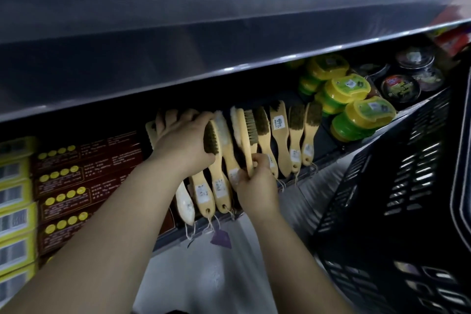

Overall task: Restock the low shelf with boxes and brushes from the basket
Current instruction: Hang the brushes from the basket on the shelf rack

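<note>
Head view, the only one. Both hands are in the brushes (283, 140), a row of wooden-handled ones lying side by side on the low shelf (328, 160), handles pointing out over its front edge.

The left hand (183, 145), just at ten o'clock of centre, has its fingers curled over the heads at the left end of the row. Its thumb is clamped under a dark-bristled brush (211, 140), a firm closed grip.

The right hand (254, 181), just at five o'clock of centre, is closed tight too. Its fingertips pinch the handle of a tan-bristled brush (248, 132), which stands tilted between its neighbours. I cannot tell whether it touches the shelf floor.

At nine o'clock, maroon boxes (86, 176) are stacked flat on the same shelf, touching the left end of the brush row. Yellow boxes (15, 199) are stacked at the far left edge.

At two o'clock, green-and-yellow tubs (346, 86) are piled just beside the last brush, with dark round tins (400, 88) behind them.

At four o'clock stands the black basket (395, 199), its slotted wall close to the shelf front. Its contents are not visible.

At twelve, the upper shelf (204, 33) overhangs everything. At six, a purple tag (221, 238) hangs from a brush string.
</note>
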{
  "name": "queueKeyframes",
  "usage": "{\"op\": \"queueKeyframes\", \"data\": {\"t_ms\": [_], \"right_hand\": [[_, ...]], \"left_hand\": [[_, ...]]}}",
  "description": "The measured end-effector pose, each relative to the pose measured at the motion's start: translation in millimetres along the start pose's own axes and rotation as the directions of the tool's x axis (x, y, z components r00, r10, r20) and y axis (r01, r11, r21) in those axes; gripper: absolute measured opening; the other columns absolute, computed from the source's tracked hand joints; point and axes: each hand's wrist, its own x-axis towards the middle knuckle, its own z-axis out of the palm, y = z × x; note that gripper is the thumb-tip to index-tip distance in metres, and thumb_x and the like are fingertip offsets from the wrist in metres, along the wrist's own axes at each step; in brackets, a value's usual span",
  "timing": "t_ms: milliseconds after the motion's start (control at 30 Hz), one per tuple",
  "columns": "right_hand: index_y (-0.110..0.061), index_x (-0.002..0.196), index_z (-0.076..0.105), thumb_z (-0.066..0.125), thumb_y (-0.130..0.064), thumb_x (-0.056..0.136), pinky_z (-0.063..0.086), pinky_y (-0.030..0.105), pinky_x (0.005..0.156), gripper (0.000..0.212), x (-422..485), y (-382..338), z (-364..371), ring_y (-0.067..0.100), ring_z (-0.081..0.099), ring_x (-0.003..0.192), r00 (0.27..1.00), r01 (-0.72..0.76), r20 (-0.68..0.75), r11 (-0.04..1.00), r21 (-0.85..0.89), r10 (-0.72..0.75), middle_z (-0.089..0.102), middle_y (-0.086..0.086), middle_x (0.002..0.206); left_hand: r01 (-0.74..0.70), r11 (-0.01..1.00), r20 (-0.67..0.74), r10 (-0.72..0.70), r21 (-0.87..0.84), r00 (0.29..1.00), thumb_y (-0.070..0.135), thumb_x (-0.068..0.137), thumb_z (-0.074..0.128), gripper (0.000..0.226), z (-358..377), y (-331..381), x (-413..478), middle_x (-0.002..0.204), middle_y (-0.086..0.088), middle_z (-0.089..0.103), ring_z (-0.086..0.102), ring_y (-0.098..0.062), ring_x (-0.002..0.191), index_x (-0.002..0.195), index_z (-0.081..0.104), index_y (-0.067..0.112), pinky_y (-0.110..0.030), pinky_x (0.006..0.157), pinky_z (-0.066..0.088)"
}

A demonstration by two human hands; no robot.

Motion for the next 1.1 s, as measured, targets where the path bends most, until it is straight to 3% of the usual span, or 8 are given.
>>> {"op": "queueKeyframes", "data": {"t_ms": [100,233,433,567,700,933,1000,1100], "right_hand": [[-0.02,0.126,0.043,0.051,-0.015,0.092,0.041,0.027,0.065,0.036,0.2,-1.5,-3.1,0.022,0.062,0.087,0.998,0.057,-0.006,0.985,-0.165,-0.059,0.065,0.003,0.098],[-0.018,0.13,0.043,0.054,-0.019,0.092,0.047,0.034,0.074,0.04,0.2,-1.3,-6.5,0.026,0.058,0.1,0.991,0.11,-0.035,0.95,-0.291,-0.126,0.046,0.003,0.127],[-0.016,0.129,0.042,0.044,-0.041,0.095,0.04,0.028,0.064,0.042,-6.4,-3.0,3.2,0.015,0.052,0.085,0.958,0.203,-0.144,0.941,-0.27,-0.248,0.043,0.001,0.122],[-0.015,0.121,0.047,0.05,-0.025,0.094,0.046,0.033,0.066,0.028,-0.3,-3.0,10.9,0.026,0.06,0.09,0.982,0.119,-0.093,0.922,-0.369,-0.164,0.049,0.005,0.119],[-0.02,0.118,0.048,0.05,-0.012,0.09,0.047,0.031,0.064,0.029,6.6,-1.0,5.3,0.027,0.063,0.084,0.99,0.019,-0.126,0.957,-0.291,-0.058,0.065,0.004,0.093],[-0.017,0.133,0.04,0.043,-0.037,0.096,0.043,0.03,0.07,0.042,-3.6,1.2,10.0,0.021,0.056,0.099,0.968,0.155,-0.148,0.95,-0.272,-0.201,0.046,0.001,0.122],[-0.015,0.138,0.036,0.038,-0.033,0.098,0.045,0.028,0.071,0.044,-9.1,0.5,15.0,0.02,0.054,0.097,0.96,0.221,-0.106,0.932,-0.288,-0.26,0.043,0.003,0.118],[-0.014,0.148,0.022,0.042,-0.023,0.096,0.045,0.03,0.088,0.056,-16.3,2.9,19.6,0.019,0.045,0.108,0.956,0.258,-0.044,0.9,-0.352,-0.291,0.042,0.006,0.119]], "left_hand": [[0.015,1.0,0.007,-0.015,0.012,1.0,0.043,0.069,0.066,0.078,-0.3,0.4,2.2,0.145,0.005,0.031,0.018,-0.034,0.134,0.137,0.028,0.042,-0.051,0.112,0.015],[0.04,0.999,0.022,-0.041,0.022,0.999,0.042,0.07,0.065,0.077,0.6,1.0,3.7,0.145,0.005,0.03,0.017,-0.035,0.135,0.136,0.027,0.043,-0.052,0.111,0.018],[0.058,0.998,0.035,-0.059,0.04,0.998,0.036,0.071,0.064,0.074,2.6,3.2,5.4,0.146,0.003,0.029,0.016,-0.036,0.136,0.135,0.027,0.041,-0.055,0.111,0.016],[0.051,0.998,0.043,-0.052,0.023,0.998,0.033,0.073,0.064,0.073,4.2,1.9,6.3,0.147,0.005,0.029,0.012,-0.034,0.139,0.134,0.026,0.04,-0.055,0.112,0.013],[0.044,0.999,0.033,-0.045,0.024,0.998,0.029,0.074,0.063,0.071,3.8,1.3,4.8,0.145,0.003,0.034,0.011,-0.033,0.14,0.134,0.026,0.039,-0.054,0.113,0.009],[0.02,0.999,0.027,-0.021,0.036,0.999,0.03,0.074,0.064,0.071,0.5,2.8,4.0,0.14,0.003,0.038,0.016,-0.033,0.137,0.134,0.027,0.037,-0.051,0.113,0.009],[0.024,0.999,0.022,-0.025,0.038,0.999,0.033,0.075,0.064,0.071,0.4,1.7,3.4,0.141,0.003,0.038,0.015,-0.034,0.138,0.135,0.027,0.037,-0.052,0.113,0.01],[-0.005,0.998,-0.001,0.005,0.059,1.0,0.036,0.076,0.062,0.069,1.6,1.9,2.4,0.143,0.002,0.038,0.015,-0.033,0.138,0.136,0.027,0.035,-0.053,0.114,0.006]]}}
